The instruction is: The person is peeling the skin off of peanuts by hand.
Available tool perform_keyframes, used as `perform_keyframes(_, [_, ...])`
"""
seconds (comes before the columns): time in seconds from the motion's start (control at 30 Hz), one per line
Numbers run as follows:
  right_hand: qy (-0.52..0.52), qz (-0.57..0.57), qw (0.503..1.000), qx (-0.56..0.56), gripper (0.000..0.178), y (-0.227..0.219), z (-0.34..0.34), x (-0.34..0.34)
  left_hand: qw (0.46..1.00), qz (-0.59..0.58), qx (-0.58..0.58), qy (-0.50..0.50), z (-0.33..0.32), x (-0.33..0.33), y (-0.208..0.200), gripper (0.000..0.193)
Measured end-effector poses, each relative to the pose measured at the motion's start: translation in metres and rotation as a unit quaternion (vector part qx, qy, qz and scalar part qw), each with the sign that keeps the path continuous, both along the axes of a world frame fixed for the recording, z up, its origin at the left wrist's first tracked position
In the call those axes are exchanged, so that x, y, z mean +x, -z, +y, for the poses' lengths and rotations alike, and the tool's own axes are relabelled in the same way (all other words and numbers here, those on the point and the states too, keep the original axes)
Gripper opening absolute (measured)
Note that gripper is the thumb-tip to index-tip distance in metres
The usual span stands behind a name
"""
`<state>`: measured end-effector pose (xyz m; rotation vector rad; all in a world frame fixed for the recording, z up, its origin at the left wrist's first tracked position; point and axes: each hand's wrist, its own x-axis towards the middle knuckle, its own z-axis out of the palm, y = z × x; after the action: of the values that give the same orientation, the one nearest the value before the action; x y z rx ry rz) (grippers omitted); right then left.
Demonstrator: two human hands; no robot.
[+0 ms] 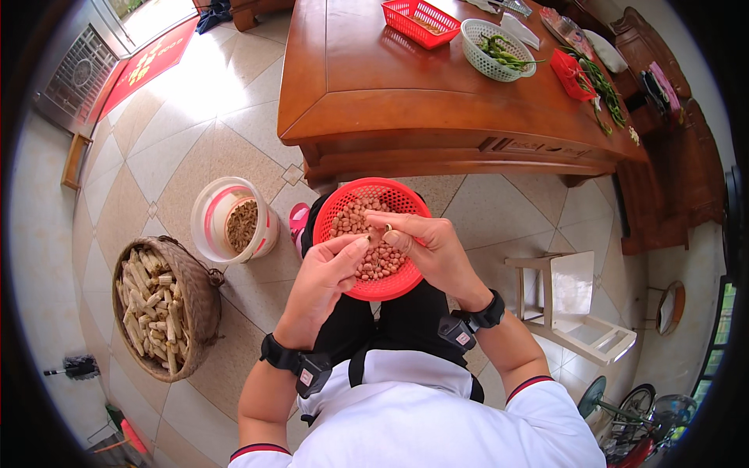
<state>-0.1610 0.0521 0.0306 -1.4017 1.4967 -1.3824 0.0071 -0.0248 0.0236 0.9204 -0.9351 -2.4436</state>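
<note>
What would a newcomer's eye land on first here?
Probably the bright red basket of peanuts in the middle, at the person's lap, with the left hand and right hand above it. Next, perhaps, the woven basket at left, heaped with what look like corn cobs, and the large brown table at the top.
</note>
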Motion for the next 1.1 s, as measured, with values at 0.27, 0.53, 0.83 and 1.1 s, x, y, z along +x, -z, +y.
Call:
perform_keyframes(0.27, [0.067, 0.197, 0.977, -0.04, 0.028, 0.001, -0.001, -0.007, 0.997, -0.029, -0.068, -0.014, -0.004, 0.003, 0.0, 0.024])
perform_keyframes(0.53, [0.044, 0.255, 0.959, -0.12, 0.025, -0.009, -0.009, 0.011, 0.984, 0.055, 0.145, -0.088, 0.0, -0.001, 0.003, 0.022])
perform_keyframes(0.83, [-0.088, 0.404, 0.905, 0.101, 0.019, 0.05, 0.001, 0.013, 0.986, 0.079, 0.097, -0.107, -0.007, 0.01, 0.011, 0.021])
perform_keyframes(1.1, [0.006, 0.103, 0.987, 0.122, 0.012, -0.003, -0.003, 0.012, 0.997, -0.004, -0.062, -0.054, -0.002, 0.008, 0.013, 0.026])
